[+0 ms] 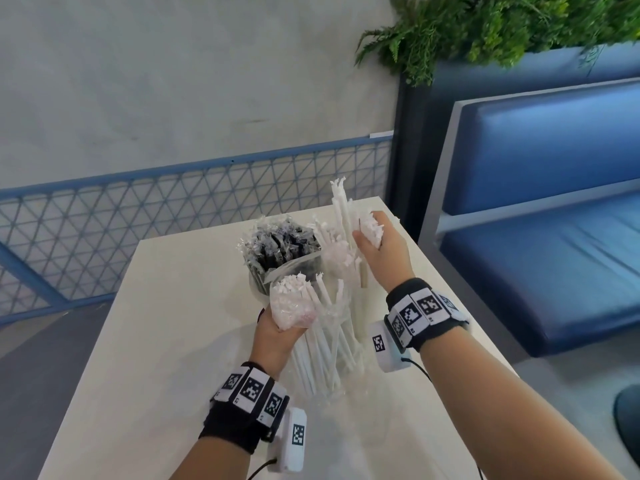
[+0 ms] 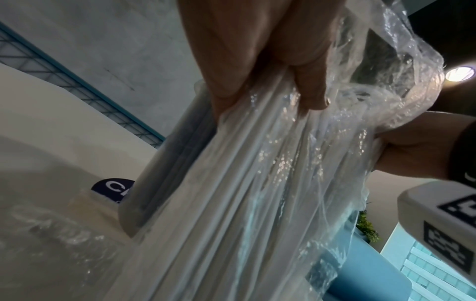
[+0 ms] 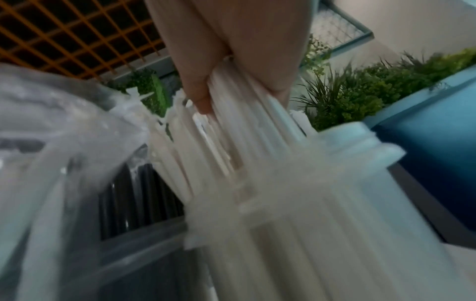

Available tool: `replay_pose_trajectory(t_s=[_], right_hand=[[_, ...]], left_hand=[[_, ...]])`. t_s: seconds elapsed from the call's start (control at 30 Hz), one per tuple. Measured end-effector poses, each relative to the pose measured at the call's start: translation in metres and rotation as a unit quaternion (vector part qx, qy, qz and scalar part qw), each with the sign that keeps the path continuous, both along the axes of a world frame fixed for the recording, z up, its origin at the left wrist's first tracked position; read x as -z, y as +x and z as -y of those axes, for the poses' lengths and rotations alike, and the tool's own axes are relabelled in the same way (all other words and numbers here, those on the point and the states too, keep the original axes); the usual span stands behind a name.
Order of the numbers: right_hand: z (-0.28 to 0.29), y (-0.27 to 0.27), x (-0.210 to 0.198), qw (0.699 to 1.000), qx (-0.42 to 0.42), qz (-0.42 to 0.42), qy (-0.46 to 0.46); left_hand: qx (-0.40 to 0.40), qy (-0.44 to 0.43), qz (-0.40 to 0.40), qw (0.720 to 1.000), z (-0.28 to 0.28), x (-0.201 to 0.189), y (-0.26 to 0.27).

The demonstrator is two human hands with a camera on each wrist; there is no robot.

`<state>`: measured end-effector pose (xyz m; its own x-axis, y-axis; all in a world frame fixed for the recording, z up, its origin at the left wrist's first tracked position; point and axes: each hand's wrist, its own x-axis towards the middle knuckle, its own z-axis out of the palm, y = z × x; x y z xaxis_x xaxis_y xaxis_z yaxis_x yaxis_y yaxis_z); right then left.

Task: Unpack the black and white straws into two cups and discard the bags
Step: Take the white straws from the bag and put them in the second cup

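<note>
Both hands busy w/ white straws over the tabletop [image 1: 166, 341].
Clear bag [image 1: 322, 362] of white straws [image 1: 325, 344] stands mid-tabletop; black straws [image 1: 284, 251] sit in a cup just behind it. Left hand [image 1: 277, 332] grips bag top around straw ends; right hand [image 1: 379, 247] holds a bunch of white straws, raised beside the black ones.

white straws [image 1: 325, 341]: white | black straws [image 1: 287, 249]: black | bag [image 2: 386, 85]: clear | table [image 1: 156, 341]: cream | bench [image 1: 554, 202]: blue | plant [image 1: 485, 26]: green | wrist bands [image 1: 420, 311]: black, white squares with black pixel marks
</note>
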<state>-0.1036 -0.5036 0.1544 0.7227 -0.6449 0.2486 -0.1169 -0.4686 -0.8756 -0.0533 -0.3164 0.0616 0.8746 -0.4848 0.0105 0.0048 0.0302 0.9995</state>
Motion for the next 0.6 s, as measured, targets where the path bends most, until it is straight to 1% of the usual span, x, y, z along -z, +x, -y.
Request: replay_pose_trajectory(t_s=[0.07,0.1,0.13,0.17,0.2,0.23,0.27,0.3,0.37,0.43,0.5,0.6], right_hand=[[-0.001,0.000,0.003,1.000,-0.003,-0.017,-0.003],[-0.003,-0.001,0.003,0.999,0.018,-0.014,-0.040],[-0.006,-0.003,0.003,0.994,0.056,0.009,-0.095],[-0.010,-0.007,0.003,0.983,0.096,0.056,-0.143],[-0.017,-0.012,0.002,0.972,0.117,0.118,-0.169],[-0.026,-0.019,0.003,0.962,0.109,0.171,-0.180],[-0.035,-0.025,0.006,0.958,0.078,0.198,-0.190],[-0.044,-0.032,0.012,0.959,0.038,0.199,-0.197],[-0.055,-0.038,0.029,0.968,-0.026,0.149,-0.201],[-0.060,-0.040,0.042,0.977,-0.056,0.092,-0.186],[-0.062,-0.042,0.046,0.979,-0.058,0.049,-0.188],[-0.062,-0.041,0.039,0.980,-0.058,-0.016,-0.188]], left_hand=[[-0.003,-0.002,-0.002,1.000,-0.002,0.001,0.000],[-0.004,-0.005,-0.005,1.000,-0.004,0.002,0.000],[-0.006,-0.007,-0.006,1.000,-0.005,0.002,0.000],[-0.009,-0.008,-0.006,1.000,-0.007,0.001,-0.001],[-0.012,-0.010,-0.005,1.000,-0.008,0.001,-0.001],[-0.014,-0.013,-0.005,1.000,-0.008,0.002,-0.001],[-0.016,-0.017,-0.007,1.000,-0.009,0.001,-0.002],[-0.017,-0.022,-0.006,1.000,-0.010,0.000,-0.004],[-0.021,-0.019,-0.007,1.000,-0.010,-0.001,-0.006],[-0.018,-0.017,-0.014,1.000,-0.011,0.000,-0.006],[-0.018,-0.020,-0.018,0.999,-0.012,0.001,-0.008],[-0.009,-0.019,-0.020,1.000,-0.013,0.000,-0.010]])
